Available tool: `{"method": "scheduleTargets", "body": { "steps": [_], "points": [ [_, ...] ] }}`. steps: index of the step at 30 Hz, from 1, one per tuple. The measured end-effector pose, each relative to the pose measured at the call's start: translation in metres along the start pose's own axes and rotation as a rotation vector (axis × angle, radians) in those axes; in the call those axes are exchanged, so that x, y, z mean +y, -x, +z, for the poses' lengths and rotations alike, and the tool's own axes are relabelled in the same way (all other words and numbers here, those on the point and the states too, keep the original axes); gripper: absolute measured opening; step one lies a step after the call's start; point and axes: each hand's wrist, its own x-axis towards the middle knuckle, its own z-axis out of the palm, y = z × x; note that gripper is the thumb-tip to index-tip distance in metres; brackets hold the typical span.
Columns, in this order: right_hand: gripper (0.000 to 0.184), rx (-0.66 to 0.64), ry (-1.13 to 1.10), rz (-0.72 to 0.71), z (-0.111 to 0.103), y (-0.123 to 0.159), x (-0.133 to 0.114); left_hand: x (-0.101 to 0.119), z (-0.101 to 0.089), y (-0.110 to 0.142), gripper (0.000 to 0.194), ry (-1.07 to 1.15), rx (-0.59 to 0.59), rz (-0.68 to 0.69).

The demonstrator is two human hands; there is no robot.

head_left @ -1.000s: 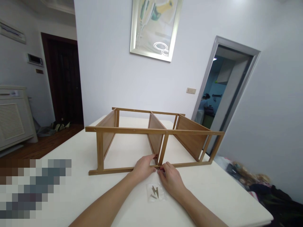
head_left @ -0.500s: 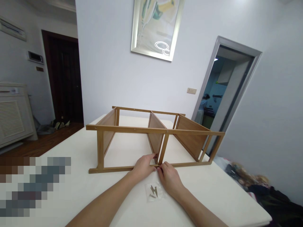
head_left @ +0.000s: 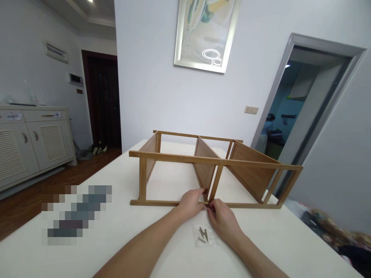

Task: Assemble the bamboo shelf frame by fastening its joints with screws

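A wooden shelf frame [head_left: 174,157] lies on its side on the white table [head_left: 171,255]. My left hand [head_left: 189,203] grips the lower rail where the middle shelf board [head_left: 205,168] meets it, thumb in front and fingers reaching behind. Close beside it, my right hand [head_left: 226,218] has its fingers pinched together at the same joint. Whatever the right fingertips hold there, if anything, is hidden. Just in front of the hands is a small clear plastic bag [head_left: 198,242] with several screws [head_left: 203,234] in it.
A blurred-out patch [head_left: 79,216] covers something on the table's left side. Behind are a wall with a framed picture [head_left: 199,66] and a doorway [head_left: 285,77]. A white cabinet [head_left: 49,135] stands at left; a pile of cloth-like items [head_left: 327,220] lies beyond the table's right edge.
The view has turned slightly left, so everything appears shifted to the right. Both hands stay at the same joint of the frame.
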Motion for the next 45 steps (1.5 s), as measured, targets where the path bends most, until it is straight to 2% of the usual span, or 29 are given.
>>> {"method": "scheduleTargets", "body": {
  "steps": [14, 21, 31, 36, 45],
  "points": [
    [0.027, -0.034, 0.101, 0.012, -0.0007, -0.0002, -0.0016, -0.0008, 0.0018, -0.0025, 0.06, 0.006, -0.011, -0.006],
    [0.015, 0.04, 0.004, 0.038, -0.0017, 0.0037, 0.003, -0.0026, 0.0031, -0.0029, 0.06, 0.016, -0.02, -0.003],
    [0.006, -0.001, -0.022, 0.044, -0.0047, 0.0036, -0.0006, -0.0054, 0.0054, -0.0036, 0.063, 0.024, 0.001, 0.013],
    [0.01, -0.055, -0.002, 0.057, -0.0052, 0.0016, -0.002, -0.0026, 0.0054, -0.0026, 0.062, 0.006, -0.015, -0.014],
    [0.012, -0.065, 0.061, 0.071, -0.0052, 0.0012, -0.0043, 0.0012, 0.004, -0.0017, 0.064, -0.02, -0.025, -0.023]
  ]
}}
